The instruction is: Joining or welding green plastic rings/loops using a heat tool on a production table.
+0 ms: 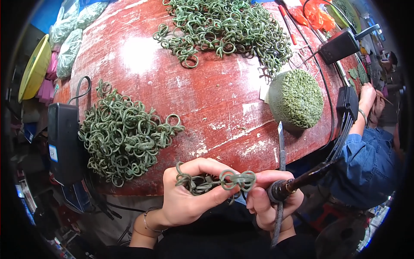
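Note:
My left hand point(196, 196) is closed around several green rings point(200, 183), some lying in the palm. Between its thumb and index finger sits a bow-shaped piece of joined green rings point(238, 180), held out toward the right hand. My right hand point(267, 207) is closed, its fingertips right beside that piece. It grips a narrow metal blade tool point(281, 151) whose tip points away from me. Across the same hand lies a dark, rod-like tool point(302, 179) with a thick round end. Exactly how the fingers hold these two tools is partly hidden.
Green rings form one heap point(125, 136) at left and a larger heap point(228, 28) at the far side of the red table point(207, 103). A rough-topped green cylinder point(297, 99) stands at right near black cables point(345, 116). Another person's arm point(364, 105) is beyond.

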Demonstrator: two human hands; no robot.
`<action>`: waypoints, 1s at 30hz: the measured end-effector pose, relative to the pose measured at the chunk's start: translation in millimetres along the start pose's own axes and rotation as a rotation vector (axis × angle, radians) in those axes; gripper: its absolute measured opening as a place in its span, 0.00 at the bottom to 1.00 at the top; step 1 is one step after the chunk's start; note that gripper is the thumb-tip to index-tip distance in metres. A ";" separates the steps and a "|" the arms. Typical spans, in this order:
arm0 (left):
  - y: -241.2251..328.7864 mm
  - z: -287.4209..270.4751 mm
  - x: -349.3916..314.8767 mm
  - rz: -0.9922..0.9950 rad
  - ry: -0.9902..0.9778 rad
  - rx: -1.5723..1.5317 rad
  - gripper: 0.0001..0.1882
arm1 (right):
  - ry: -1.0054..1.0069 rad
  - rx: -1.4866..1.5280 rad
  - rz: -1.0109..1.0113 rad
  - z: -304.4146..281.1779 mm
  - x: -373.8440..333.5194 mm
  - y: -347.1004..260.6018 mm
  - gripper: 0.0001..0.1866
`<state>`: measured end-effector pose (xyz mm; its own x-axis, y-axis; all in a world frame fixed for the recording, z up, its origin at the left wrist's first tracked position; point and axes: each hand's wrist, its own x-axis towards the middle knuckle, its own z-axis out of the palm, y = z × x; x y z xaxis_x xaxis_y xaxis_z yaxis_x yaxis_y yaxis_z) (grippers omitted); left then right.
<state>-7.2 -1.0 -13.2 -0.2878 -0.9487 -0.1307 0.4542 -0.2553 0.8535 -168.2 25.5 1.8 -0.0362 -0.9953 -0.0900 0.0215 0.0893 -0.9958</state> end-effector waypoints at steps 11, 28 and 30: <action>5.4 1.5 -0.6 -0.106 0.064 0.025 0.08 | 0.080 0.002 0.097 -0.3 4.1 -2.4 0.10; 0.9 3.4 8.3 0.547 0.069 0.764 0.15 | 0.049 -0.006 -0.058 3.3 14.7 0.4 0.09; 2.1 1.7 5.8 0.418 0.039 0.612 0.14 | 0.059 0.031 -0.103 6.0 17.6 1.1 0.11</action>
<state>-9.4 -6.7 -11.3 -0.1581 -0.9530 0.2586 -0.0354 0.2672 0.9630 -162.8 7.8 -0.9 -0.0990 -0.9950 0.0110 0.0457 -0.0156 -0.9988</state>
